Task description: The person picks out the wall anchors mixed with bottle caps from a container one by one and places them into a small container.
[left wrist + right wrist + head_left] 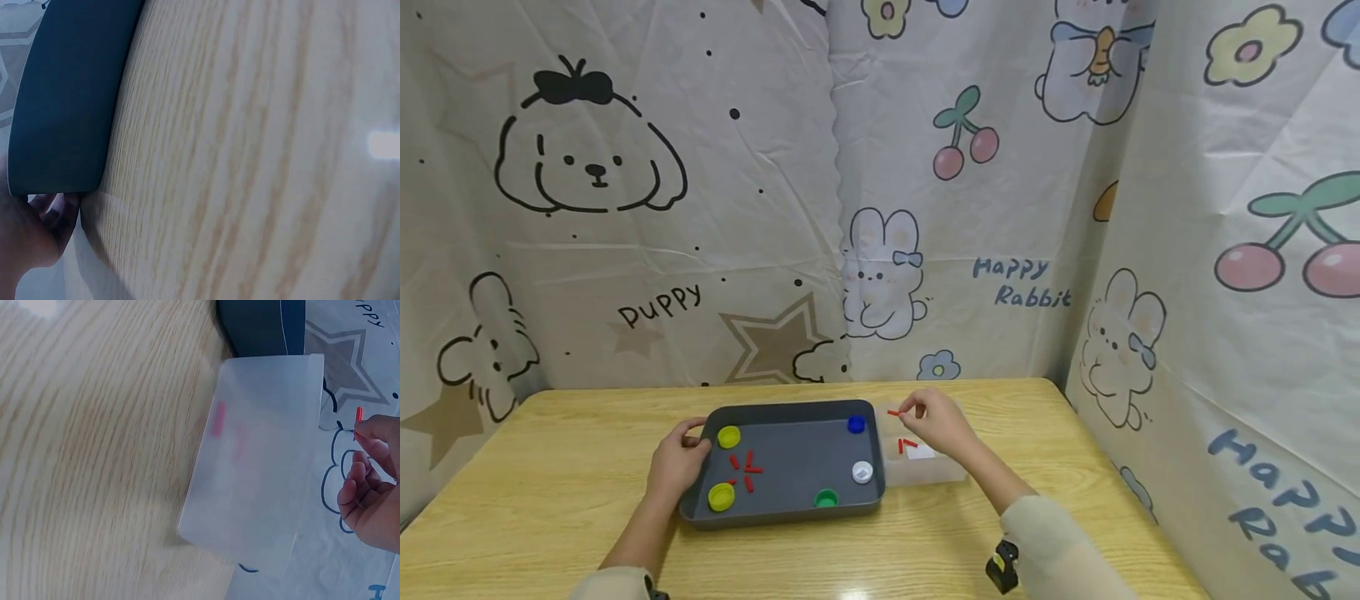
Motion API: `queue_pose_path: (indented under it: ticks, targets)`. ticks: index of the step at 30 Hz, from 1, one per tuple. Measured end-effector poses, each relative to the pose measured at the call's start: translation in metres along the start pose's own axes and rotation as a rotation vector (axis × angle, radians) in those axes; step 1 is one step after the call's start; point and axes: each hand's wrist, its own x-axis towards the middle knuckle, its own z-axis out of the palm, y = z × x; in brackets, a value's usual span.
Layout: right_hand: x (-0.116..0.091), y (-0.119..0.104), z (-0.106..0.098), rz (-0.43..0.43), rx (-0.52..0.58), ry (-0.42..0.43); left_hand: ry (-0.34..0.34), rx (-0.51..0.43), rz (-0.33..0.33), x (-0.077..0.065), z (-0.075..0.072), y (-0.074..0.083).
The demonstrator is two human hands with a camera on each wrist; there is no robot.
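Note:
My right hand [934, 423] pinches a short red stick [893, 412] between thumb and fingertips, above a translucent plastic box [925, 475]. Inside that box are more red sticks [910, 443] and a white piece [921, 451]. At its left end, a dark grey tray [790, 460] is gripped by my left hand [677, 458]; the left wrist view shows fingers curled at the tray's end wall [59, 100]. On the tray's left part several red sticks [753, 470] lie scattered between two yellow caps [728, 437].
Also in the tray are a blue cap [856, 424], a white cap [862, 472] and a green cap [826, 498]. The box stands against the tray's right side on a wooden table [760, 558]. Printed cloth [775, 250] hangs behind and beside the table.

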Motion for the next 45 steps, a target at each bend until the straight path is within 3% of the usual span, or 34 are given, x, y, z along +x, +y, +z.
queue_pose_path:
  ticks: [11, 27, 45]
  targets:
    - [-0.007, 0.021, -0.008, 0.062, 0.015, 0.020, -0.005, 0.001, 0.002, -0.001, -0.003, 0.000]
    - [-0.009, 0.047, -0.001, 0.138, 0.056, 0.046, -0.011, 0.001, -0.003, -0.003, -0.002, -0.003]
    - [-0.004, 0.050, -0.001, 0.162, 0.082, 0.076, 0.000, -0.004, 0.028, -0.003, -0.002, 0.001]
